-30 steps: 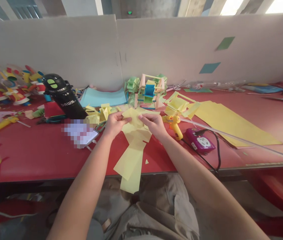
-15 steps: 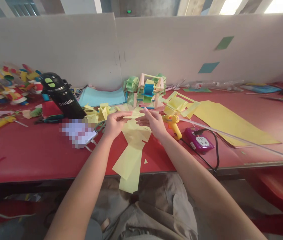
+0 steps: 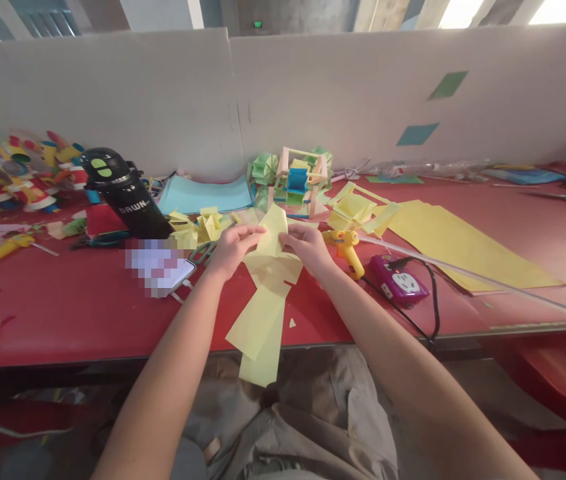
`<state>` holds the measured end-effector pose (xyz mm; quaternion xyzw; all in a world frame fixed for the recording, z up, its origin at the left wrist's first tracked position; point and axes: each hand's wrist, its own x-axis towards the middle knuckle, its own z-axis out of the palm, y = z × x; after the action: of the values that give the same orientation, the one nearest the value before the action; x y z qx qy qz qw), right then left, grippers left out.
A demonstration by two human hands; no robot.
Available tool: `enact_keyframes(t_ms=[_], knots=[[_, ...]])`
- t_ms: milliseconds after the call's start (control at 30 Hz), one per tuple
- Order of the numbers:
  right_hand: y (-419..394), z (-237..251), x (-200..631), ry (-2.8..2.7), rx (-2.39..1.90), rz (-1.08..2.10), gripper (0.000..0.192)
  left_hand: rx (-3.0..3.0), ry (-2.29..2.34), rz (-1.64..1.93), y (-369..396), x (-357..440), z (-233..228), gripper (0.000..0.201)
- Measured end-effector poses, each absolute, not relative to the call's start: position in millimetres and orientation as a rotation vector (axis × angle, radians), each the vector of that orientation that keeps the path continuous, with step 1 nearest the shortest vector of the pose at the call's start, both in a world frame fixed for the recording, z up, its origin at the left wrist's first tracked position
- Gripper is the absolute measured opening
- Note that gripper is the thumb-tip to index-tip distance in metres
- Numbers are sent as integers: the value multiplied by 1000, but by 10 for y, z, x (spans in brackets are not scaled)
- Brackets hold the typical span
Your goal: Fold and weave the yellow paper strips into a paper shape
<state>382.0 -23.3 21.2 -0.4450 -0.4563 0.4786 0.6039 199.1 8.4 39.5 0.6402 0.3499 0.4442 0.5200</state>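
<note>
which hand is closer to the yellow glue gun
Right. The right hand sits just left of the yellow glue gun, nearly touching it. The left hand is farther left, across the yellow paper both hands hold.

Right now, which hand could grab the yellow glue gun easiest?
The right hand, probably. The yellow glue gun lies on the red table just beside it, while the left hand is across the yellow paper. Both hands pinch that paper, so one must let go.
</note>
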Motion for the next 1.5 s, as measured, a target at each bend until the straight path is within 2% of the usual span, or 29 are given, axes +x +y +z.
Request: enact_keyframes(t_ms=[133,300,433,567,800,1000,1233,1500], knots=[[-238,191,3788,-1258,-979,1028,43,1461,933,1116,92,2025,373,30],[-254,159,3764,-1496,-1069,745,36,1282,981,1119,117,2045,377,32],[-270,153,3774,-1638,-1065,593,42,1135,869,1086,127,2040,415,26],[-293,179,3782,-1727,-1053,509,46,1154,871,1094,116,2034,423,30],[-348,223,3758,-1763,-1063,511,38,1235,954,1120,87,2038,413,32],[-354,220,3748,-1808,-985,482,39,1370,961,1078,81,2036,393,40],[-323,225,3749,-1788,-1025,433,16,1415,951,1016,38,2053,426,34],[-321,218,3745,-1776,-1052,428,17,1370,966,1008,-7,2083,463,37]])
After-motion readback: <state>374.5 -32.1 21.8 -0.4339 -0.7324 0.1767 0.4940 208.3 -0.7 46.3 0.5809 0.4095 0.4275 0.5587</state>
